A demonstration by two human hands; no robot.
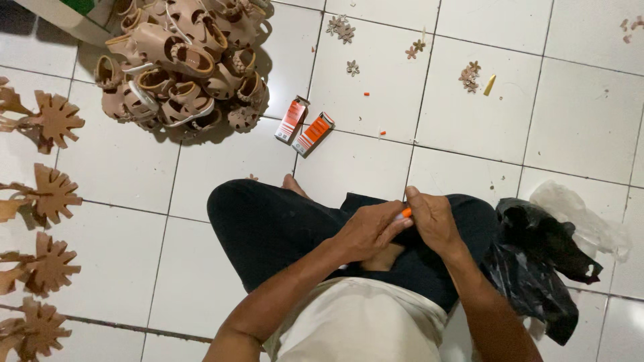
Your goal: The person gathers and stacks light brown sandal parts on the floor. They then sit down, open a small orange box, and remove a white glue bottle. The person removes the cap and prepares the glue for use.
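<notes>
Where the person sits cross-legged on the white tiled floor (221, 181), both hands meet over the lap at centre frame. Left hand (367, 231): fingers curled, closed around the lower part of a small orange-tipped tube (404, 213). Right hand (433, 220): fingers bent, thumb up, pinching the tube's orange end. Only the orange tip shows between the hands; the rest is hidden.

Surroundings, by position:
- Upper left: heap of tan children's sandals (181, 64), piled loosely, beside a box corner (64, 17) at the frame edge.
- Left edge: four tan star-shaped sprue pieces (50, 194) in a column, lying flat, apart from one another.
- Centre, above the knees: two small orange-and-white cartons (304, 126), side by side, nearly touching, lying on the floor between the sandal heap and the person's black trousers (268, 228).
- Upper middle and upper right: scattered small tan flower trims (469, 75), a yellowish nozzle cap (490, 84) just beside one cluster, and tiny orange bits (367, 94).
- Right, against the knee: crumpled black plastic bag (537, 261), with a clear plastic bag (577, 214) behind it.

Nothing lies between the hands and the cartons but the trousers and a bare foot (293, 184).
</notes>
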